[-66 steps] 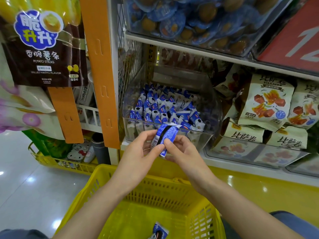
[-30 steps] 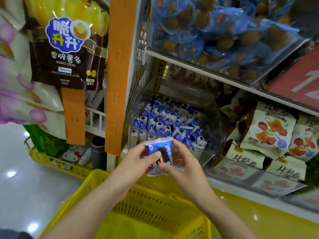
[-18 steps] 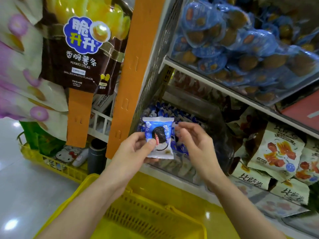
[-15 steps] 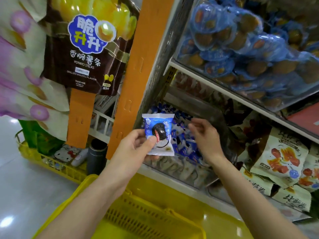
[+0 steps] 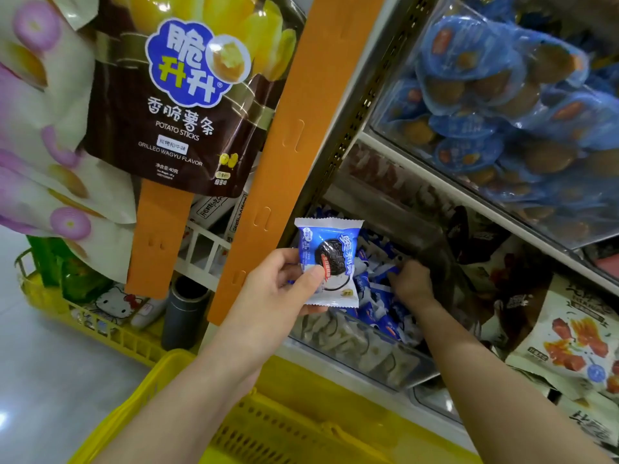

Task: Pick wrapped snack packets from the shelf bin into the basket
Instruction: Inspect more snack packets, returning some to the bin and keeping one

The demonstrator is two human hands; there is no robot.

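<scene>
My left hand (image 5: pixel 278 289) pinches a blue and white wrapped snack packet (image 5: pixel 330 259) with a dark cookie printed on it, holding it upright in front of the shelf. My right hand (image 5: pixel 413 279) reaches into the clear shelf bin (image 5: pixel 361 356), knuckles up, fingers curled down among several blue and white packets (image 5: pixel 378 309); whether it grips one is hidden. The yellow basket (image 5: pixel 160 373) sits below my arms, only its rim and near wall showing.
An orange upright strip (image 5: pixel 294 135) stands left of the bin. A brown potato sticks bag (image 5: pixel 181 95) hangs at upper left. Blue packs fill the shelf above (image 5: pixel 502 95). Printed snack bags (image 5: pixel 569 346) lie at right. Another yellow basket (image 5: pixel 83 319) sits on the floor.
My right hand let go of the packet and moved right and down into the bin. My left hand kept the packet and raised it. The view tilted upward.
</scene>
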